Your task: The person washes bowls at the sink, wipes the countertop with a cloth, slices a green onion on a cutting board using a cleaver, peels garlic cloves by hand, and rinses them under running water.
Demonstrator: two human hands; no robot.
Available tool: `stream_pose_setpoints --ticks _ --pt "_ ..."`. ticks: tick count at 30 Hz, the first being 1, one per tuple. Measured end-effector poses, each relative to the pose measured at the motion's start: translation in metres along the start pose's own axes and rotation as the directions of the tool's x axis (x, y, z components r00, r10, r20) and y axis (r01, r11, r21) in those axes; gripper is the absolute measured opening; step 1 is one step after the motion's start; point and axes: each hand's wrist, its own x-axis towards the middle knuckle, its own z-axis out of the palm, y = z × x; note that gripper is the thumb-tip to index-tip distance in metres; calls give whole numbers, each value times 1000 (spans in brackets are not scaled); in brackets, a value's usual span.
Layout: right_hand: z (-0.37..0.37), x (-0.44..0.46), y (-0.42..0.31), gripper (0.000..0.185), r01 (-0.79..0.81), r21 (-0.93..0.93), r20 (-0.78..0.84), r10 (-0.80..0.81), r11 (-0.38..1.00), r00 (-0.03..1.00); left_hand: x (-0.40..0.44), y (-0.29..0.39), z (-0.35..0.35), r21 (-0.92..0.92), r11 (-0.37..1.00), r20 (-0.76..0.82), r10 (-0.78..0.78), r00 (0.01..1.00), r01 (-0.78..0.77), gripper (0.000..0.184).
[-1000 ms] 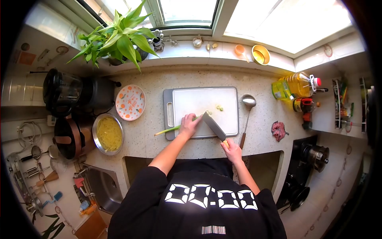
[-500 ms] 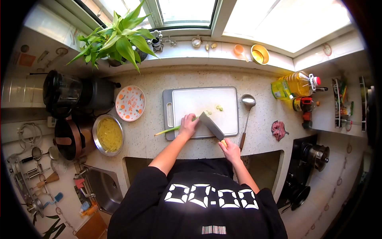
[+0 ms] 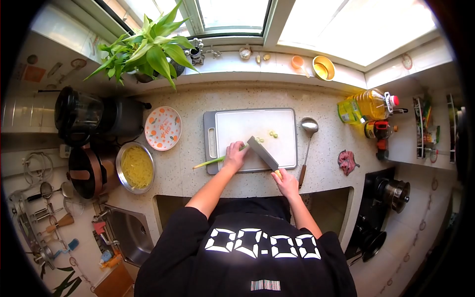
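On the white cutting board (image 3: 232, 123) with a grey rim, my left hand (image 3: 235, 157) is closed around a green onion (image 3: 213, 162), whose pale root end sticks out to the left past the board. My right hand (image 3: 285, 181) grips the light-coloured handle of a kitchen knife (image 3: 263, 153). Its broad blade slants up to the left, with the tip beside the onion's cut end near my left fingers. Several cut green onion pieces (image 3: 273, 134) lie on the board beyond the blade.
Right of the board lies a ladle (image 3: 309, 125), then a piece of raw meat (image 3: 348, 162). An oil bottle (image 3: 374, 104) stands behind. To the left are a patterned plate (image 3: 163, 128) and a bowl of yellow shreds (image 3: 137, 167). A sink (image 3: 129, 232) is lower left.
The knife blade has shifted slightly left and up toward the onion's cut end. My left hand keeps its hold in nearly the same place.
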Motion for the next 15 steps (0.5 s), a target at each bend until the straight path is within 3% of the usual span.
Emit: stream_pose_setpoints --ticks 3,9,15 --pt "-1 -2 5 43 34 -15 -29 -34 999 999 1 1 -2 4 1000 14 -3 1000 3 52" --pt "5 -12 30 41 47 9 -98 -46 999 994 2 2 -6 -110 993 -125 36 991 -50 52" --pt "3 -24 25 42 86 -4 -91 -86 996 992 3 -1 0 -79 996 -118 42 992 -52 52"
